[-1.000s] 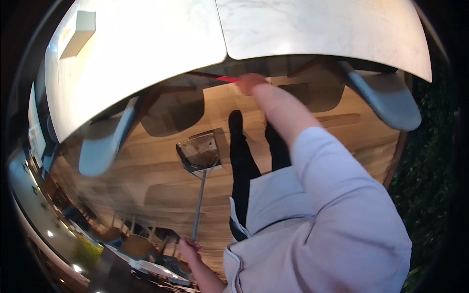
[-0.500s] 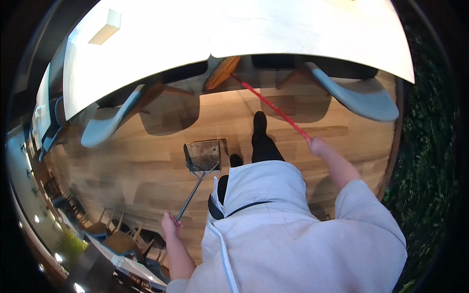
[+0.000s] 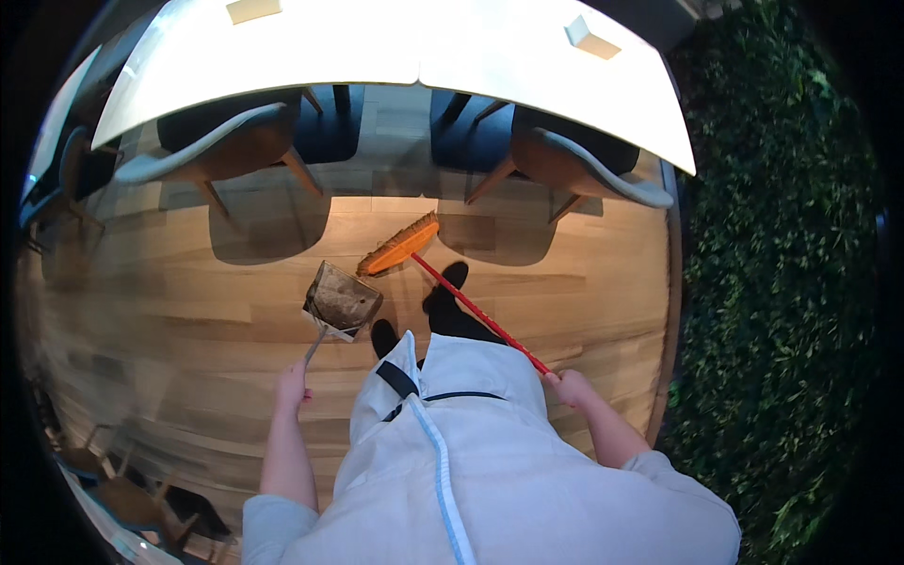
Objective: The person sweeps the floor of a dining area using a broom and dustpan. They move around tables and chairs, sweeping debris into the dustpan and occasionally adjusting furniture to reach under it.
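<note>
The right hand [image 3: 567, 386] is gripping the red broom [image 3: 443, 284] handle's end, with the orange head lying up-frame at centre. The left hand [image 3: 292, 388] is clasping the dustpan [image 3: 341, 301] handle, its pan sitting just above the fingers.

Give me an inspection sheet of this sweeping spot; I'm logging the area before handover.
Surface: wooden plank floor, lit, with chair shadows.
Job's things: red-handled broom, head on the floor; long-handled dustpan beside it.
Clutter: nothing seen.
Grippers: left hand grips the dustpan handle; right hand grips the broom handle.
Cables: nothing seen.
Surroundings: white table, two grey chairs tucked under it, green hedge wall on the right.
</note>
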A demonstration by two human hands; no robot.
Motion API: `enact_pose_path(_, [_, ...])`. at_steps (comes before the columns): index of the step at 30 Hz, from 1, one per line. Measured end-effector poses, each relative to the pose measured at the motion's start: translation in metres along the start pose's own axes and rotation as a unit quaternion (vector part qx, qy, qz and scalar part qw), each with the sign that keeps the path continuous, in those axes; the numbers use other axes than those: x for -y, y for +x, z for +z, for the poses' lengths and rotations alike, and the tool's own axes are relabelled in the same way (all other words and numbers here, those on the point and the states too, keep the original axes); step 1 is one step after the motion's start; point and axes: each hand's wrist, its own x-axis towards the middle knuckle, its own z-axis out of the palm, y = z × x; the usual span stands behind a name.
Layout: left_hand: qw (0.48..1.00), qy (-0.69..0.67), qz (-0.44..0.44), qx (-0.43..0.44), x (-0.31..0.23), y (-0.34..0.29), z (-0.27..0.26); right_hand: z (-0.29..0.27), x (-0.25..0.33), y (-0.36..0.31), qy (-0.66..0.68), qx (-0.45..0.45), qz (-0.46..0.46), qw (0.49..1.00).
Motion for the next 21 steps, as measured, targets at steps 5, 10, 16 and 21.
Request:
enact_pose_path(5, [0.997,0.071,0.040,-0.004,-0.014,-0.007,0.007,-0.064,0.015,-0.025,0.075,0.019,0.041,0.996])
enact_pose_path(10, [0.988,0.141,0.056,0.001,-0.035,-0.003,0.015,-0.145,0.079,0.002,0.214,0.032,0.034,0.976])
enact_pose_path(16, [0.974,0.217,0.062,-0.001,-0.091,-0.009,0.026,-0.226,0.253,0.039,-0.381,-0.190,-0.115,0.897])
enact_pose_path(21, [0.969,0.244,0.036,-0.012,-0.080,0.003,0.037,-0.235,0.353,-0.007,-0.394,-0.188,-0.104,0.894])
